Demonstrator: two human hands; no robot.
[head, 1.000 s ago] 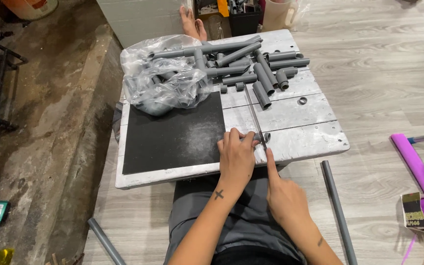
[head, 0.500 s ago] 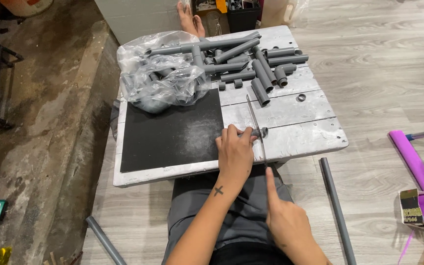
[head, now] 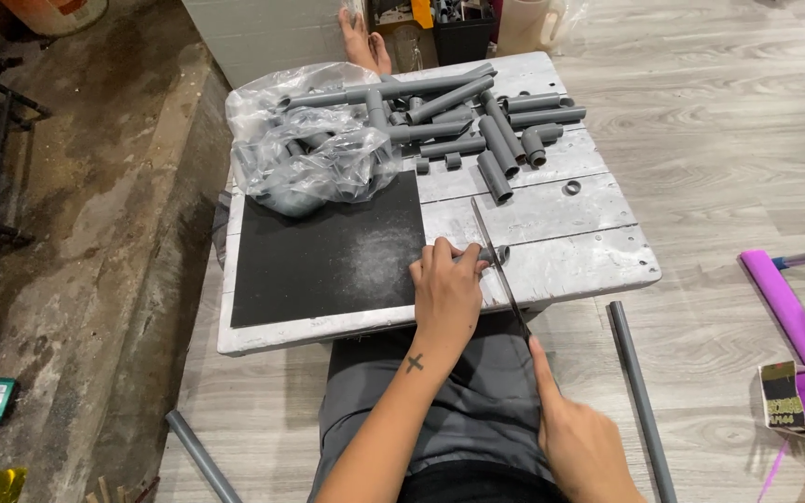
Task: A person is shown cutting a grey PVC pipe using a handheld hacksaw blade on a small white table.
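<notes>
One short grey pipe piece [head: 493, 253] pinned on white board [head: 598, 265] by left hand [head: 446, 291], fingers clamped; one hacksaw blade [head: 496, 261] gripped by right hand [head: 584, 442] at 5 o'clock.

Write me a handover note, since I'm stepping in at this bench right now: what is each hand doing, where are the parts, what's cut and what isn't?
Left hand: pressing a short grey pipe piece down on the white table, near the front edge.
Right hand: gripping the saw handle near the lap; the saw blade lies across the pipe piece.
Parts: cut pipes and joints piled at the far side, more in the plastic bag; white dust on the black mat.
Done: many short lengths already cut.
Left: this cut; two long pipes lie on the floor.
</notes>
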